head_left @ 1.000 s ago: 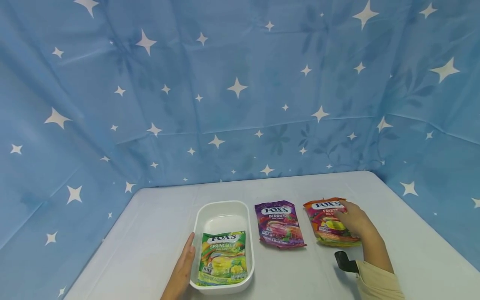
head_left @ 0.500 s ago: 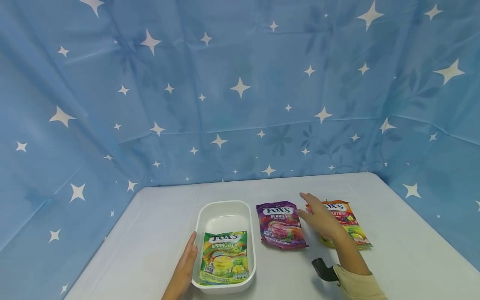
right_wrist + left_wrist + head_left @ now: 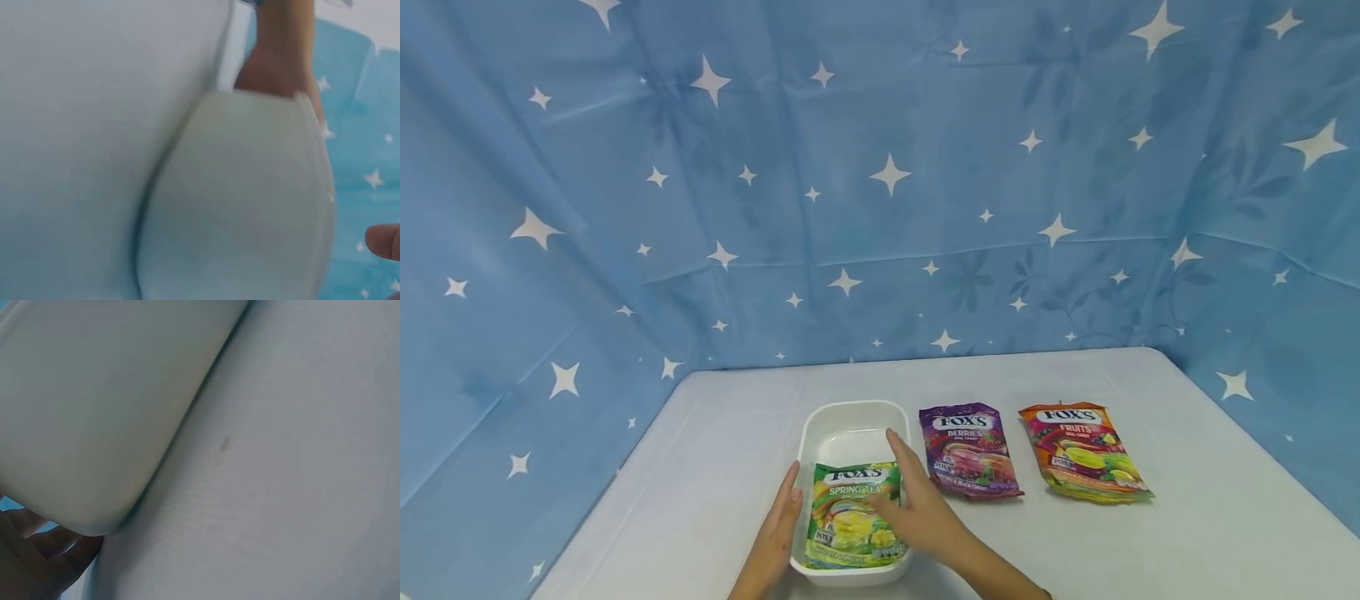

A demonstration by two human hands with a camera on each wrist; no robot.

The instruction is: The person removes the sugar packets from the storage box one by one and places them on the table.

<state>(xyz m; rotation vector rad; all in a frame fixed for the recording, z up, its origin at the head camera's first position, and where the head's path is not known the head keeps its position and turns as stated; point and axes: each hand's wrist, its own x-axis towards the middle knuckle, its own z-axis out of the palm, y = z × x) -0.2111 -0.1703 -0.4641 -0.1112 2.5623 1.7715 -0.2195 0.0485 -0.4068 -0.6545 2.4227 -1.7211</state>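
Note:
A white plastic tub (image 3: 850,411) stands on the table, holding a green bag of Spring Tea candy (image 3: 847,517). Along the tub's left side rests my left hand (image 3: 777,525), its fingers straight. My right hand (image 3: 925,512) is over the tub's right rim with fingers extended, and its thumb lies above the green bag; whether it touches the bag or the rim I cannot tell. In the left wrist view, fingers (image 3: 69,553) meet the bottom corner of the tub wall (image 3: 112,412). The right wrist view has the tub wall (image 3: 237,200) and a fingertip (image 3: 382,240).
Right of the tub lies a purple bag of Berries candy (image 3: 970,454). Farther right is an orange-red bag of Fruits candy (image 3: 1084,454). Both lie flat on the white table (image 3: 715,442). A blue star-patterned curtain (image 3: 850,217) hangs behind the table.
My right hand has left the Fruits bag and swept left, past the Berries bag, to the tub. The Fruits bag now lies slightly farther right, fully uncovered. My left hand stays at the tub.

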